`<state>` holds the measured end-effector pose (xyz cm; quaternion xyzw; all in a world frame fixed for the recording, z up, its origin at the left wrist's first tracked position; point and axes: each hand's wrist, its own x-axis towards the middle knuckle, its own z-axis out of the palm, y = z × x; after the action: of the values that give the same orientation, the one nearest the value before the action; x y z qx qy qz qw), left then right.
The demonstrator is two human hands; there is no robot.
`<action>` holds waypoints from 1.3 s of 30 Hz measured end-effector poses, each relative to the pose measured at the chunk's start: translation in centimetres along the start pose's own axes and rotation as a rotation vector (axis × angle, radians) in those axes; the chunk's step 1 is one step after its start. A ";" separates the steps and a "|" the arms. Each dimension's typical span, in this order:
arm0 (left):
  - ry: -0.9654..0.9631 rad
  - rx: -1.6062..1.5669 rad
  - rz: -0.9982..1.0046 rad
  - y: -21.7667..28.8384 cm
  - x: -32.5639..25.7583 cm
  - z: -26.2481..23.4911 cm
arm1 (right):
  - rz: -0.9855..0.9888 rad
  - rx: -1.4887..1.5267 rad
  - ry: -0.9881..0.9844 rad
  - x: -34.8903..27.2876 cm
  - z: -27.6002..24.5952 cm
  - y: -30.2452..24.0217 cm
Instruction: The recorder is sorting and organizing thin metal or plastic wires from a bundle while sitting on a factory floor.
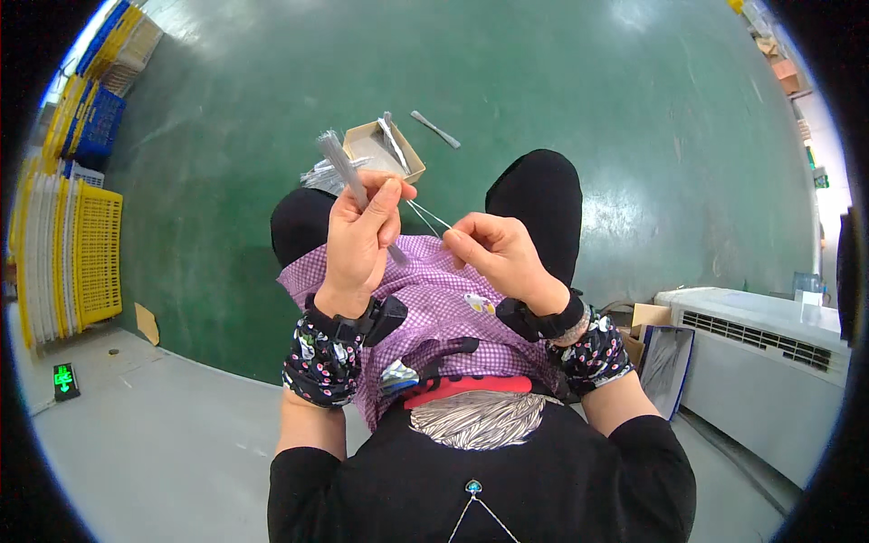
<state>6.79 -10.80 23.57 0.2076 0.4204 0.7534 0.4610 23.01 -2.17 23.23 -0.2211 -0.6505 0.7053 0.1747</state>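
Note:
My left hand (367,237) is closed round a bundle of thin grey wires or strands (339,159), which sticks out above the fingers and shows again below the palm. From this hand a thin white strand (424,214), looped or doubled, runs across to my right hand (503,257). There the thumb and forefinger pinch its end. Both hands are above my lap, over a purple checked apron (407,312). Past the left hand, a small cardboard box (365,143) holds a tied-looking bundle (393,140). Loose grey strands (319,176) lie beside it.
Another grey bundle (435,129) lies on the green floor (634,118) beyond the box. Yellow and white crates (90,253) are stacked at left, with blue crates (95,122) farther off. At right stands a white vented unit (760,335) beside a dark-lined tray (665,366).

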 end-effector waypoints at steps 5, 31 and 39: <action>0.024 -0.115 -0.020 -0.1 0.2 0.3 | -0.135 -0.271 0.049 0.7 -0.5 -0.1; -0.042 -0.234 -0.011 -0.1 0.3 0.0 | 0.310 0.569 -0.068 0.7 0.1 -1.0; -0.031 -0.129 0.060 0.2 0.7 0.1 | -0.216 -0.176 0.151 1.2 0.3 0.2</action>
<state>6.45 -10.18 23.73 0.2017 0.3574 0.7890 0.4572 21.80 -1.79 22.95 -0.2169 -0.7149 0.6038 0.2780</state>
